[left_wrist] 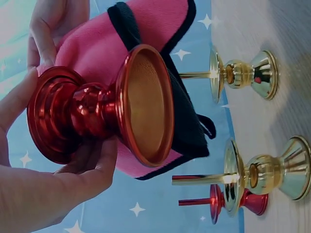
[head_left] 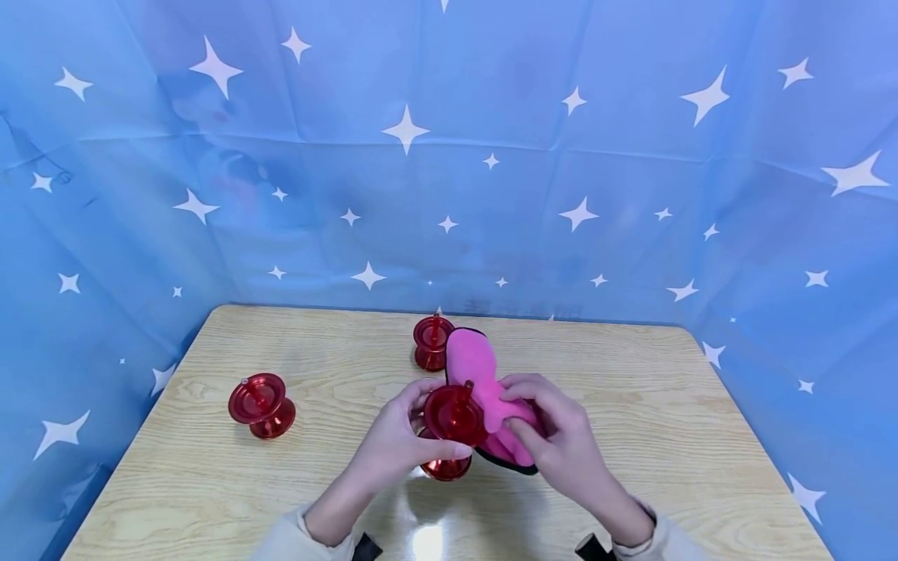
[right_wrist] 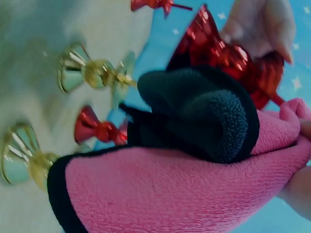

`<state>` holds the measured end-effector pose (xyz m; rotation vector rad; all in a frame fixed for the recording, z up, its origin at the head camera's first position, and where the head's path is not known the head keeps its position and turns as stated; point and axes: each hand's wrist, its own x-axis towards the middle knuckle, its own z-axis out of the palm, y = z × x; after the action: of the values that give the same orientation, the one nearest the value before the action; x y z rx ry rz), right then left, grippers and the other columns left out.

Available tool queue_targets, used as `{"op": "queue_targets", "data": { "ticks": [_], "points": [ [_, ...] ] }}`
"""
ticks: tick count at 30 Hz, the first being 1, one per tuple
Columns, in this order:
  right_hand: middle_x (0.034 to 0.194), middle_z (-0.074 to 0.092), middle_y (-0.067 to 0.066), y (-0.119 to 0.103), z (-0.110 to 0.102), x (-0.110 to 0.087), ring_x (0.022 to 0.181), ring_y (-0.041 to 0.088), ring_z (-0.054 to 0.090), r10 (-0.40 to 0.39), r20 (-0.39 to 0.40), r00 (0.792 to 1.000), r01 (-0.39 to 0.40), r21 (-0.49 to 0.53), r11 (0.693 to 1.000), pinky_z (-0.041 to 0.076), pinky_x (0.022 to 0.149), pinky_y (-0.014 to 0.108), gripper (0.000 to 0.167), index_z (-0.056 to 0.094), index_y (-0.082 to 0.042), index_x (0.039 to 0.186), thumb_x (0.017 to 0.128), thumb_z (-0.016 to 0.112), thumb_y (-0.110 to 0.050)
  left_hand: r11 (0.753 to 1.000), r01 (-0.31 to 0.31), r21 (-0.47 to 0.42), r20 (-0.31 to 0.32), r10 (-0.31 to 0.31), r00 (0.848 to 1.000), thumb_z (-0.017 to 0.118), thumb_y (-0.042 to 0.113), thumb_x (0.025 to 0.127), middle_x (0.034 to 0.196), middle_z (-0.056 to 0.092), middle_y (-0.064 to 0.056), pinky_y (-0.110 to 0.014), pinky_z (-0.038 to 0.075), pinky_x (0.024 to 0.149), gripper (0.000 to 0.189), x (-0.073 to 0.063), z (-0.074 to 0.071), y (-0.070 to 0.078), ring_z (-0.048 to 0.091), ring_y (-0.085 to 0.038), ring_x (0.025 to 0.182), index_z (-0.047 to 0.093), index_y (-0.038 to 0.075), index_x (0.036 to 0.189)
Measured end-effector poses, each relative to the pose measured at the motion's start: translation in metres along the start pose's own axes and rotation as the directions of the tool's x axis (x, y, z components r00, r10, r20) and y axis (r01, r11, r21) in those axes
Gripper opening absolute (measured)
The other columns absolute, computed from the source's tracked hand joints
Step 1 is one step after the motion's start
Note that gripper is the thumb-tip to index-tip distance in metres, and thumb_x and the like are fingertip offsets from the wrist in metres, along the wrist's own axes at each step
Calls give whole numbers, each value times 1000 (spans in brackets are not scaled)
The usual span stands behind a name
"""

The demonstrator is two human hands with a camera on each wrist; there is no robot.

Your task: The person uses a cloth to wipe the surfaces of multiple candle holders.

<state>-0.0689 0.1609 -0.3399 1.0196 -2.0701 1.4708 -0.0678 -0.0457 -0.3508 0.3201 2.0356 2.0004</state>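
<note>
My left hand [head_left: 393, 448] grips a shiny red candle holder [head_left: 449, 421] by its dish, fingers and thumb around the rim. The left wrist view shows the holder's base lifted, with its tan underside [left_wrist: 148, 109] exposed. In my right hand [head_left: 557, 440] is a pink cloth [head_left: 471, 362] with black edging, pinched between thumb and fingers and bunched against the right side of the holder. A dark grey side of the cloth [right_wrist: 194, 111] folds over near the red holder in the right wrist view. The right palm is partly hidden.
On the wooden table [head_left: 337, 366] a red candle holder [head_left: 270, 405] stands at the left and another red one [head_left: 430, 354] at the back, beside the cloth. The wrist views also show gold candle holders [left_wrist: 262, 172] standing upright. A blue starry curtain [head_left: 491, 210] hangs behind.
</note>
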Motion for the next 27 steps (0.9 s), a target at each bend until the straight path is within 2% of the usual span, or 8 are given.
{"op": "queue_targets", "data": {
  "ticks": [3,6,10,13,16,18,23,27],
  "points": [
    [105,60,16,3,6,-5,100,19,57,14,43,999,-10,-94,996,46,84,18,42,59,-1,99,65,66,23,1000,5,9,-6,-5,1000,81,13,68,110,57,-11,-35,50,83,71,0,1,-3,58,-22,98,44,3,129],
    [113,59,10,4,7,-8,106,20,54,82,120,989,-64,-143,988,43,88,19,41,60,-9,105,71,70,10,1000,3,5,-10,-3,1000,81,13,68,111,58,-11,-34,50,83,70,0,0,-6,59,-22,97,46,5,128],
    [125,51,10,7,5,-12,116,22,46,176,208,962,-168,-56,984,43,90,23,34,61,-13,109,80,66,3,1000,-17,12,-12,17,1000,82,14,67,112,58,-10,-32,50,82,71,0,-1,-10,59,-22,97,46,6,128],
    [132,44,15,10,4,-14,122,24,40,201,239,950,-215,36,976,43,92,25,29,62,-12,107,83,61,5,999,-38,32,-1,38,999,82,14,66,114,58,-9,-29,50,82,73,0,-1,-12,58,-21,98,45,6,128],
    [135,40,18,12,4,-15,125,24,38,216,248,945,-247,101,964,46,89,27,28,60,-10,106,84,60,6,997,-64,53,7,63,998,83,14,66,115,58,-9,-25,49,82,73,1,0,-14,58,-20,99,45,5,128],
    [135,41,19,13,6,-15,122,22,43,227,237,945,-260,120,958,50,83,28,30,57,-8,108,82,63,5,995,-80,63,7,80,997,83,14,66,114,58,-9,-24,49,82,73,1,1,-14,58,-20,99,45,4,128],
    [127,50,16,13,10,-17,101,17,58,307,171,936,-328,111,938,54,71,30,45,51,-5,119,77,69,1,988,-105,116,-5,106,994,84,15,64,114,59,-8,-25,48,84,74,1,4,-16,57,-19,102,45,4,127],
    [120,53,14,13,13,-17,90,16,62,355,145,923,-371,102,923,54,69,30,52,51,-5,123,75,72,-1,983,-95,155,-35,101,994,85,18,63,113,60,-6,-27,46,86,75,2,7,-18,55,-17,103,44,4,124]
  ]
}}
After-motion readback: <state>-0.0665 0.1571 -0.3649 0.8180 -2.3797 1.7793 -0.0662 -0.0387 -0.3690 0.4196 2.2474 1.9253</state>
